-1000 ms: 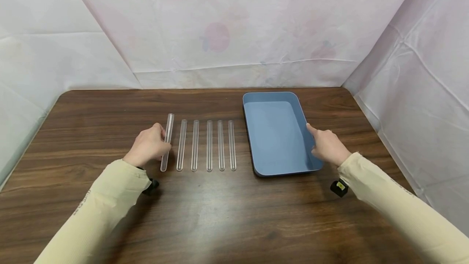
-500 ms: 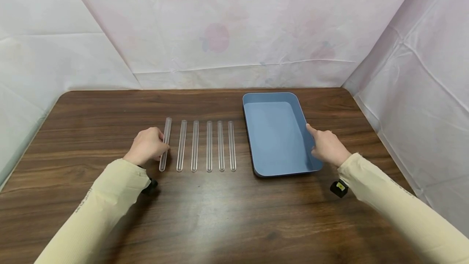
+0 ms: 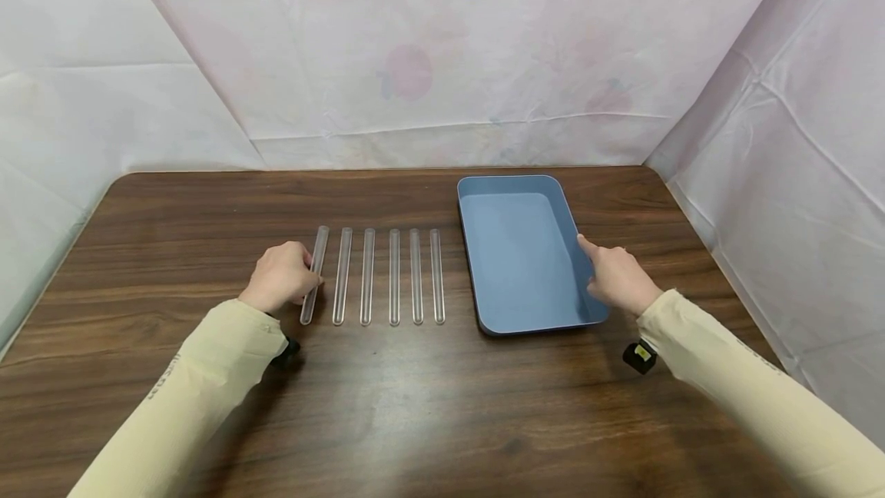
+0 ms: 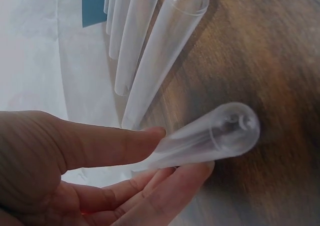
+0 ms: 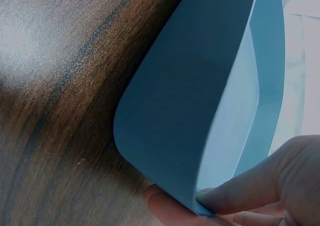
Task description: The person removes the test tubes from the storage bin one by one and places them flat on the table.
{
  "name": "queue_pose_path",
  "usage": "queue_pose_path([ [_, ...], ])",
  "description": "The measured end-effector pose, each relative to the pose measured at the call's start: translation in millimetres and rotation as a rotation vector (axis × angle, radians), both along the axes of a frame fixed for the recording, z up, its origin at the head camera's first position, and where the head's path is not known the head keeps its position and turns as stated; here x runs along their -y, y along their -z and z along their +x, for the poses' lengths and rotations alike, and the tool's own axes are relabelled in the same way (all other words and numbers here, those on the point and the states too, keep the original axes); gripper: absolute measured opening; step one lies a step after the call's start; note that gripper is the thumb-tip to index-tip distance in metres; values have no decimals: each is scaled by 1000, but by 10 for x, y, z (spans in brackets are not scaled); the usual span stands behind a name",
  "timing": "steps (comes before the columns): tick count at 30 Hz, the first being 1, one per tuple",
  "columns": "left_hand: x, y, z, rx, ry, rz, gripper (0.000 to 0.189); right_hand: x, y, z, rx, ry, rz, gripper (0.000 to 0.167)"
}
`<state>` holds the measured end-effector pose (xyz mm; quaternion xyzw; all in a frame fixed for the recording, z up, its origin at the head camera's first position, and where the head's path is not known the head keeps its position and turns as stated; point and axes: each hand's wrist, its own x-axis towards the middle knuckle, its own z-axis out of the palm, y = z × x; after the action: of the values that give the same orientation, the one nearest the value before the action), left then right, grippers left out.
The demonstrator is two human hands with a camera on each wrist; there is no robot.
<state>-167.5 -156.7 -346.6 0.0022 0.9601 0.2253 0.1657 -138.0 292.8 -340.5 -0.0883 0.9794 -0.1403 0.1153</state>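
My left hand (image 3: 280, 275) holds the leftmost clear test tube (image 3: 320, 246) between thumb and fingers, low over the table. In the left wrist view the rounded end of this test tube (image 4: 234, 130) juts out past the fingertips. Several more clear test tubes (image 3: 369, 277) lie side by side in a row to its right, apart from one another. A shallow blue tray (image 3: 515, 260) stands right of the row. On its right wall, my right hand (image 3: 624, 280) pinches the rim, thumb inside and fingers outside, as the right wrist view shows.
Everything stands on a dark wood-grain table (image 3: 442, 421). Pale cloth hangings (image 3: 442, 52) with faint pink prints close off the back and both sides. A small black device (image 3: 640, 356) sits at the right wrist.
The held test tube has come down slightly toward the table and its far end has swung a little left, then back right. The right hand and tray have stayed put.
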Motion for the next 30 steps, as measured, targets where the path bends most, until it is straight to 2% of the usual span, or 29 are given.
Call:
queue_pose_path([
  [17, 27, 20, 13, 1, 8, 25, 16, 0, 15, -31, 18, 21, -15, 75],
  [23, 21, 13, 16, -25, 24, 10, 34, -30, 22, -46, 30, 21, -24, 75],
  [30, 5, -34, 16, -6, 9, -25, 41, -62, 19, -60, 28, 1, -10, 73],
])
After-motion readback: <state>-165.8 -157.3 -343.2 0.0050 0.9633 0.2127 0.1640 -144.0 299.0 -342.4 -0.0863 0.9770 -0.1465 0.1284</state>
